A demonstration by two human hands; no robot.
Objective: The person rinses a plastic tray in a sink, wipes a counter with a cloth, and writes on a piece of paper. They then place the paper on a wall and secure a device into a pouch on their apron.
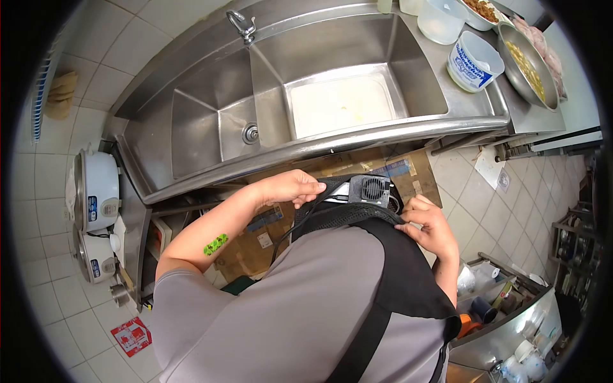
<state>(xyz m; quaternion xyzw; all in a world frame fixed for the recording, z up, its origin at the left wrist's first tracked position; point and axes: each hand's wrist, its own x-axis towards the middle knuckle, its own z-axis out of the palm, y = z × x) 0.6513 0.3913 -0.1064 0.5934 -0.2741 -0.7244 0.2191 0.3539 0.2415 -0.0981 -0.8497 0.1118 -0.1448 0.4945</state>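
The person stands at the steel double sink (191,127) with both hands up at the chest, working on a black mesh harness (338,217) that carries a small black box (370,188) with a fan-like grille. It looks like the fitting step: the harness is on the body and is being settled into place. The left hand (290,187) lies on the harness's top edge just left of the box, its fingers (313,188) curled close together and nipping the mesh. The right hand (431,223) is just right of the box, fingers (408,220) bent and pinching the edge of the shoulder strap (408,274). To my eye the next move calls for an even tug from both sides, so the box sits square and the thin cable (290,233) hanging from it is not caught. The box sits high on the chest between the two hands, its grille facing up and away from the body. Its long axis runs across the chest, roughly in line with the sink's front edge, while the strap runs back over the right shoulder. Flattened cardboard (408,169) lies on the floor below, rice cookers (96,191) stand to the left, and a white tub (472,64) sits on the steel desk (440,64) beside the sink.
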